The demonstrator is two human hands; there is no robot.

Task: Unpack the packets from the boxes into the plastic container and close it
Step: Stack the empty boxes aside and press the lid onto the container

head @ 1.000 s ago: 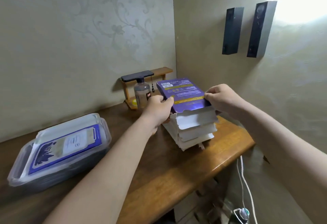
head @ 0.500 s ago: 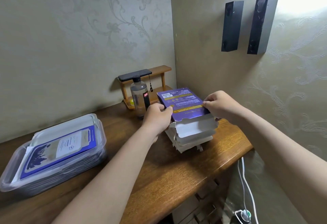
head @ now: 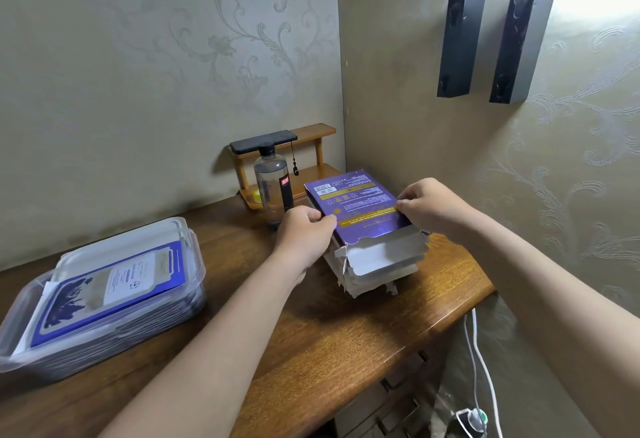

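Observation:
A purple box (head: 356, 205) lies on top of a stack of opened boxes (head: 377, 264) near the right end of the wooden table (head: 346, 333). My left hand (head: 304, 233) grips the box's left edge and my right hand (head: 429, 205) grips its right edge. The box's near end is open, with white flaps showing. At the left stands the clear plastic container (head: 194, 264), its lid on, with blue packets (head: 114, 285) visible inside.
A clear bottle (head: 272, 185) with a black cap stands behind the boxes, in front of a small wooden shelf (head: 311, 147) bearing a dark phone (head: 263, 140). Two dark speakers (head: 491, 43) hang on the right wall. White cables (head: 481, 368) trail below the table's right edge.
The top box has come down onto the stack, with both hands still on its edges. The view has shifted slightly.

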